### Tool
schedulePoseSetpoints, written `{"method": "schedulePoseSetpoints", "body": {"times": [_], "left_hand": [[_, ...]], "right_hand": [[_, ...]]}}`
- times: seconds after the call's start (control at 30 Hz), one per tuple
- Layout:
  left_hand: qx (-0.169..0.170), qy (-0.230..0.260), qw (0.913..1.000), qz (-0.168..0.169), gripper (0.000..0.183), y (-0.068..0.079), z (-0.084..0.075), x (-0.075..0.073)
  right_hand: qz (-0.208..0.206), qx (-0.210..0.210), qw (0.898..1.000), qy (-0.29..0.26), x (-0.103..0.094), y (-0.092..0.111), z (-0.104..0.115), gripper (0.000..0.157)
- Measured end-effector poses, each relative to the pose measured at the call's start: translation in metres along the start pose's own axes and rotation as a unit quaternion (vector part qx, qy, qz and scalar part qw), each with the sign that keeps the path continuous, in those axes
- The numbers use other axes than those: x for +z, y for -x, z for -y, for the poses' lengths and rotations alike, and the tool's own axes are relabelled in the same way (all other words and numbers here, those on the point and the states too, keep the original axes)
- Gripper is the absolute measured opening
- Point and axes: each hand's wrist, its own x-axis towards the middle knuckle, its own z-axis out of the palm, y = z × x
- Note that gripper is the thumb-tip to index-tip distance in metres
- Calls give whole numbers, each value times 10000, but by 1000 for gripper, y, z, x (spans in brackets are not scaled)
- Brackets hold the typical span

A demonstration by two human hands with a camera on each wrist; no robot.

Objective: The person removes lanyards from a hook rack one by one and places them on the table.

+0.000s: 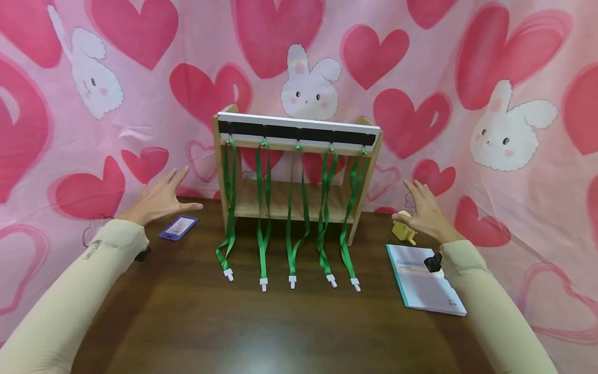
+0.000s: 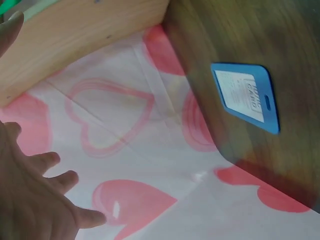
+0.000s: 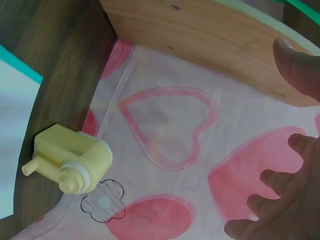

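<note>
My left hand (image 1: 161,200) is raised above the table's left side, fingers spread and holding nothing. Below it lies a blue card holder (image 1: 179,228) with a printed white card inside, also seen in the left wrist view. On the right, my right hand (image 1: 424,213) is lifted too, fingers apart, over a small yellow object (image 1: 404,232) like a toy pencil sharpener. Between the hands stands a wooden rack (image 1: 299,200). Several green lanyards (image 1: 262,228) hang from hooks along its black strip (image 1: 299,133), their white clips (image 1: 292,282) lying on the table.
A white notebook (image 1: 422,283) with a teal spine and the word "Gambit" lies on the right of the brown wooden table (image 1: 261,332). Behind the rack, a pink cloth (image 1: 327,31) with hearts and rabbits covers the back and sides.
</note>
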Motion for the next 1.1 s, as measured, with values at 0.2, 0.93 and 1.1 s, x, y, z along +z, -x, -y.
{"method": "schedulePoseSetpoints", "body": {"times": [0.2, 0.93, 1.1], "left_hand": [[98, 296, 9995, -69, 121, -7, -6, -1], [-354, 1717, 9840, -313, 116, -19, -29, -9], [-384, 2050, 9774, -340, 115, -22, -34, -14]], "right_hand": [[-42, 40, 10000, -79, 1, -3, 4, 111], [-1098, 693, 9548, -2673, -10, -12, 33, 108], [-1614, 874, 9140, -3618, -11, -15, 40, 101]]}}
